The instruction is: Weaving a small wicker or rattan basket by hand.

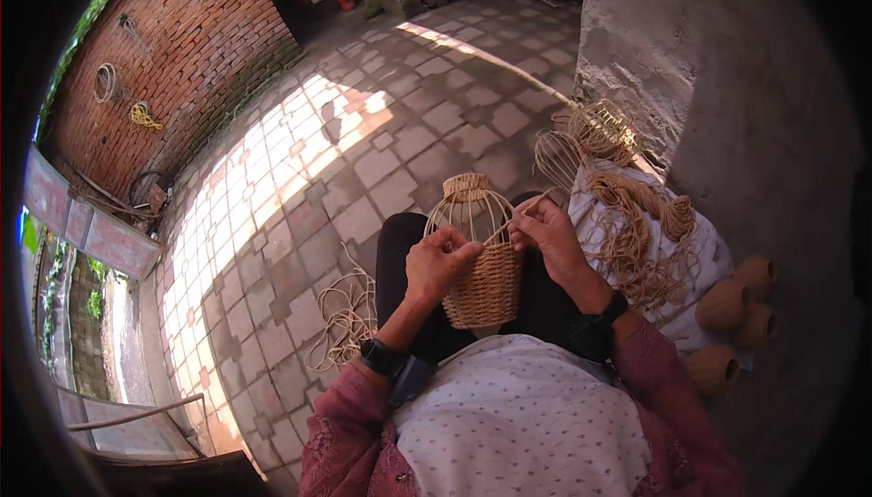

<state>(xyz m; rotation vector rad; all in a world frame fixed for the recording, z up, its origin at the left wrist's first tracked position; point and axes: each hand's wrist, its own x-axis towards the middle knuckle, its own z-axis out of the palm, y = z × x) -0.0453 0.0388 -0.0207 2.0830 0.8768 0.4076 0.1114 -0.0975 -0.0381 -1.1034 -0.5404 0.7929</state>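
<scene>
Basket (484, 297) upright between thighs (396, 247), neck up. Right hand (546, 234) pinches cord (500, 234); left hand (436, 265) grips basket near the weave's upper edge. Best practice, likely: cord taut, turns even, each pressed snug onto the row below.

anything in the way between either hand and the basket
Nothing visible: the left hand is at the basket, over its upper left, and the right hand is by its upper right. The loose cord lies off left.
</scene>
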